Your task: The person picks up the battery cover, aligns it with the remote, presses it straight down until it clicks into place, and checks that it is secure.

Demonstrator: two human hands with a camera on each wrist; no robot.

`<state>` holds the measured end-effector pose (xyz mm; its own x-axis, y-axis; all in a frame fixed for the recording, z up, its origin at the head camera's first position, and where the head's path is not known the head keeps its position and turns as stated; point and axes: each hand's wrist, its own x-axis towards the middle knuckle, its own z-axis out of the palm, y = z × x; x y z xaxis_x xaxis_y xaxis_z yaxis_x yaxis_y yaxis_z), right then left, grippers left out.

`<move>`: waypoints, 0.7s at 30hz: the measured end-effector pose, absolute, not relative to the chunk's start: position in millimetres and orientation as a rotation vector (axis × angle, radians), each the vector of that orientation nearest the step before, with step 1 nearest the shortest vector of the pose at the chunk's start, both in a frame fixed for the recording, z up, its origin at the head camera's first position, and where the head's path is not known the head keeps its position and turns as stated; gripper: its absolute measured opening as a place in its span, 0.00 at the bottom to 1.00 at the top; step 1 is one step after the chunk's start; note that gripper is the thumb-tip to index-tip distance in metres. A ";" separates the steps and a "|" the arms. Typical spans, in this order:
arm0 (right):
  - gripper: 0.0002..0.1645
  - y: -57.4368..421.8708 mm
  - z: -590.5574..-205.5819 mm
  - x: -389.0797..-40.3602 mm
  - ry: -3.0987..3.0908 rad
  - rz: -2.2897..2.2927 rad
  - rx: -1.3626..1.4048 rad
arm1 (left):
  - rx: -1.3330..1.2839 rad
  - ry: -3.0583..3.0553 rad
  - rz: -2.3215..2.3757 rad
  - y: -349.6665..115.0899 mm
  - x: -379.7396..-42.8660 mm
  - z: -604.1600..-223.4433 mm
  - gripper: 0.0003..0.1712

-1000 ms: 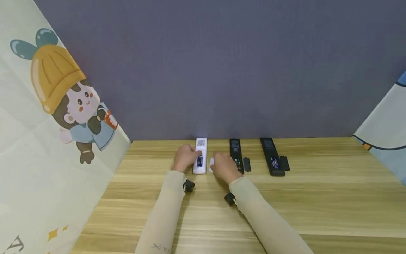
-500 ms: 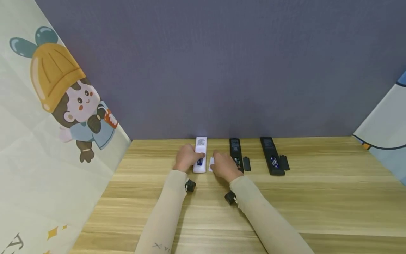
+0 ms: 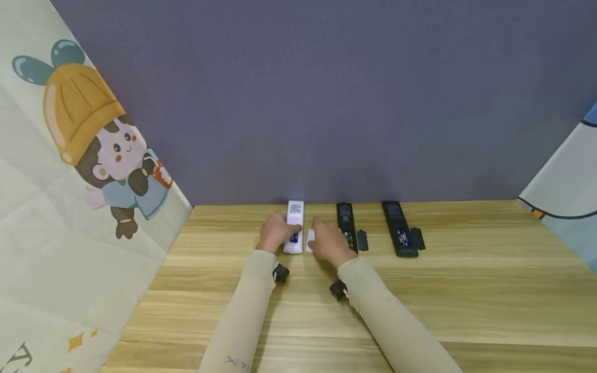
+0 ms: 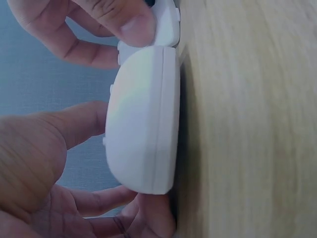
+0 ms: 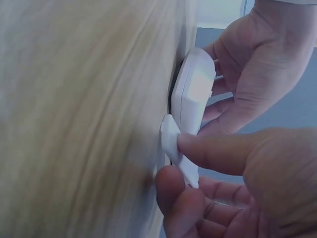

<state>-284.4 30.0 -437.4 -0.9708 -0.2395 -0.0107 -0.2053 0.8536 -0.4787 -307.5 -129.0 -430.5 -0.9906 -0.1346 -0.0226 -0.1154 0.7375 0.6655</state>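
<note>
A white remote control [image 3: 295, 211] lies back side up near the far table edge, its battery bay uncovered with blue batteries [image 3: 294, 238] inside. My left hand [image 3: 275, 232] holds it from the left, thumb reaching over the bay. In the left wrist view, fingers curl against the far side of the remote's white body [image 4: 136, 119]. To its right, my right hand [image 3: 333, 243] pinches a small white battery cover [image 3: 310, 241]. The right wrist view shows this cover [image 5: 171, 139] tilted between thumb and fingers, close beside the remote [image 5: 195, 87].
A black remote [image 3: 345, 217], partly hidden by my right hand, lies with its bay uncovered next to a black cover [image 3: 362, 240]. Farther right lie another black remote [image 3: 396, 223] with batteries showing and its cover [image 3: 417, 239]. A dark panel [image 3: 326, 129] rises behind the table.
My left thumb has slid further right across the white remote and now hides part of the batteries. The right hand stays nearly still with the white cover.
</note>
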 end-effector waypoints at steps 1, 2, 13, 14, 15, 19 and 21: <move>0.26 30.2 -437.1 -284.1 2.961 -0.760 -0.354 | 0.210 -2.903 -1.116 -129.3 -307.9 -431.2 0.19; 0.25 30.4 -436.7 -283.8 2.967 -0.766 -0.353 | 0.210 -2.903 -1.122 -129.2 -308.2 -431.9 0.19; 0.14 31.4 -436.6 -286.6 3.024 -0.834 -0.321 | 0.230 -2.933 -1.160 -126.9 -308.2 -436.8 0.18; 0.14 31.1 -436.3 -286.8 3.027 -0.834 -0.320 | 0.235 -2.933 -1.163 -126.7 -308.5 -436.8 0.18; 0.14 31.0 -436.0 -287.2 3.025 -0.835 -0.322 | 0.237 -2.933 -1.164 -126.6 -308.7 -436.7 0.17; 0.11 30.8 -435.1 -288.1 3.042 -0.843 -0.346 | 0.230 -2.931 -1.173 -127.4 -310.3 -436.8 0.18; 0.09 31.6 -435.4 -289.1 3.050 -0.857 -0.365 | 0.221 -2.921 -1.208 -129.1 -311.4 -437.9 0.19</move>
